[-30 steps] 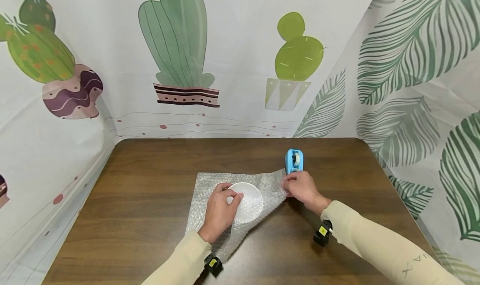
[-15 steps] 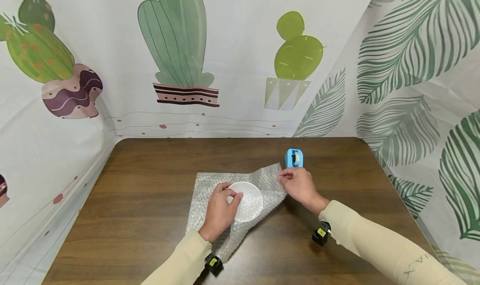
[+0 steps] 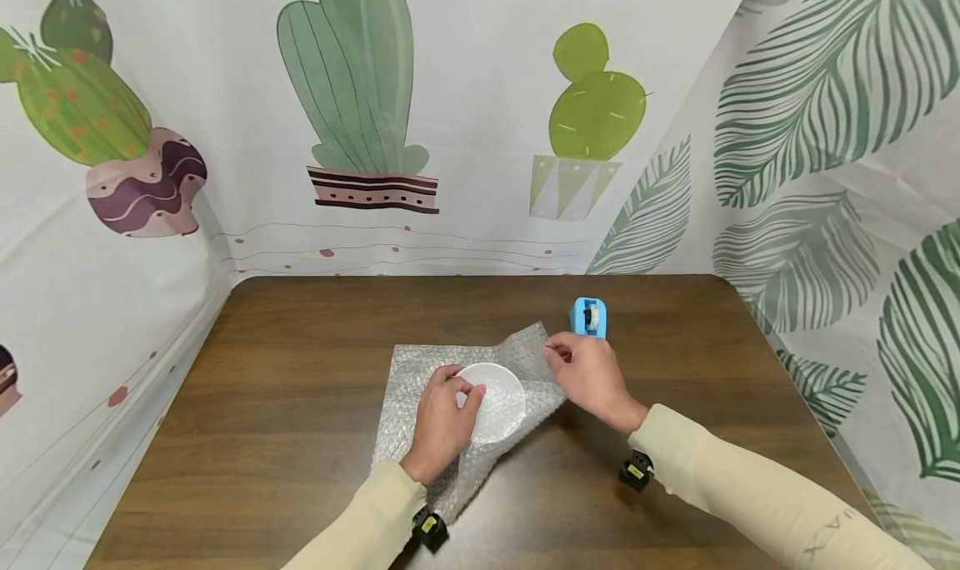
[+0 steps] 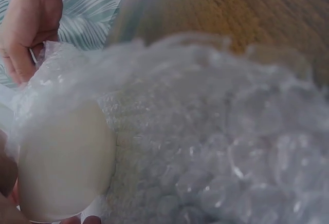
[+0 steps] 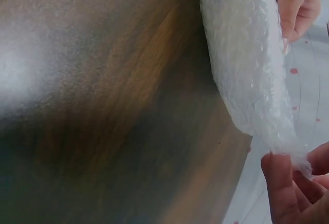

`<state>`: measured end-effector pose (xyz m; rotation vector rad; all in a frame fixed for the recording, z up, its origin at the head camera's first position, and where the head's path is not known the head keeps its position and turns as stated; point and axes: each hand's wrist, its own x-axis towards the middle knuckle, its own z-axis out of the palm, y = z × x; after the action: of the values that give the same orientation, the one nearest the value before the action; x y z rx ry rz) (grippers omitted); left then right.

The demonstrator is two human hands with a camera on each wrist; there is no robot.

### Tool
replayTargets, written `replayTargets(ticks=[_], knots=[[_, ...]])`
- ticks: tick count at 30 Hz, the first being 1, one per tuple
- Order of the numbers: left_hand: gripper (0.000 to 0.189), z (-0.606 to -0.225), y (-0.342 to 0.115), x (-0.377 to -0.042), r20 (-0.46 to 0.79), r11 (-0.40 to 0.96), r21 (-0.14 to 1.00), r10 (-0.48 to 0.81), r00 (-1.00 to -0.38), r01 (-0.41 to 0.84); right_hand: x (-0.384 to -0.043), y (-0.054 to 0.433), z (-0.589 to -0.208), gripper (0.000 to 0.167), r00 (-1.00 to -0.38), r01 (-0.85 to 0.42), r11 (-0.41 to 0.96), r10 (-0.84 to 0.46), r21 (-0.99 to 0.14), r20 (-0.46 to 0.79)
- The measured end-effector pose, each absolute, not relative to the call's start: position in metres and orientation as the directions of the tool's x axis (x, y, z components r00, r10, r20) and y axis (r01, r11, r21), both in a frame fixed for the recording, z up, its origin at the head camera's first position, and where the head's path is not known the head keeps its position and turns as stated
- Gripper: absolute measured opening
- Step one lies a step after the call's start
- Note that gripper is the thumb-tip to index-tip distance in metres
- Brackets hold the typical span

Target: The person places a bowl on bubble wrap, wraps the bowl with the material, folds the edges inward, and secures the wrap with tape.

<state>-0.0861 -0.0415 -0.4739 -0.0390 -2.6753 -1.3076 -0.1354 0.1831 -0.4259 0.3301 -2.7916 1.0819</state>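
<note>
A round white bowl (image 3: 497, 403) sits on a sheet of bubble wrap (image 3: 408, 374) on the wooden table. My left hand (image 3: 442, 420) grips the bowl's left side, thumb over the rim. The wrap's near edge is folded up against the bowl, its bubbles large in the left wrist view. At the sheet's right corner, my right hand (image 3: 592, 376) pinches the raised wrap between thumb and fingers. Its fingers (image 5: 280, 183) show on the gathered corner in the right wrist view, where the wrap hides the bowl.
A blue tape dispenser (image 3: 588, 317) with a roll of tape stands just beyond my right hand. The brown table (image 3: 300, 320) ends at a back edge against a cloth printed with cacti and leaves (image 3: 480, 137).
My right hand has drawn the wrap's right corner leftward and up, closer to the bowl and away from the tape dispenser. My left hand keeps its grip in the same place.
</note>
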Motion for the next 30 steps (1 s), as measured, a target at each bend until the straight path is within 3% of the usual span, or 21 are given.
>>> replayTargets(ticks=[16, 30], knots=[[0.026, -0.476, -0.038, -0.085, 0.206, 0.636, 0.765, -0.091, -0.974, 0.102, -0.121, 0.155, -0.431, 0.009, -0.816, -0.527, 0.755, -0.321, -0.389, 0.481], [0.028, -0.479, -0.038, -0.086, 0.214, 0.632, 0.767, -0.086, -0.973, 0.113, -0.108, 0.144, -0.443, 0.017, -0.717, -0.639, 0.730, -0.449, -0.244, 0.533]])
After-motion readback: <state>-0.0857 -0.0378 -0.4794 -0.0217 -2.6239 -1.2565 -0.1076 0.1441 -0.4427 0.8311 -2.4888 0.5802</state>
